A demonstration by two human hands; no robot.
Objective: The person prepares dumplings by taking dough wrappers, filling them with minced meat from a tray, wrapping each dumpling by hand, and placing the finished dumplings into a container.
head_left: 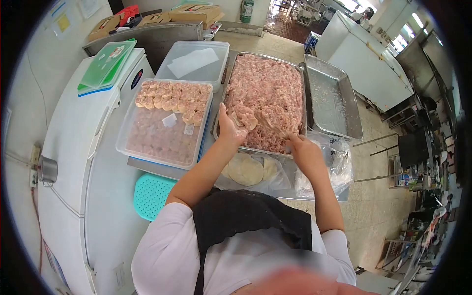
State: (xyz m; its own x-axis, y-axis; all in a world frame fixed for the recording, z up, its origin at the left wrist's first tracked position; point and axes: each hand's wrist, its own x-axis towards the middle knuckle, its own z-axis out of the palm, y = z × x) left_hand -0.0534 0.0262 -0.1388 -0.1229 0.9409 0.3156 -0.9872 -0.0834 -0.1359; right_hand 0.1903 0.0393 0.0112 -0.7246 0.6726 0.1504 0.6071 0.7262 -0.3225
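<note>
over the meat tray (pixel 304 93), left hand (pixel 231 129) cups minced meat (pixel 245 118); right hand (pixel 305 151) grips a tool (pixel 276 127).

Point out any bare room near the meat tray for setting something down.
Right of the meat tray, the shallow metal tray holds only residue. The white freezer top has a bare stretch this side of the green boards. Crowded: the meat tray's near side, with wrappers and a plastic bag; its left, with the filled container; over it, left hand and right hand.
</note>
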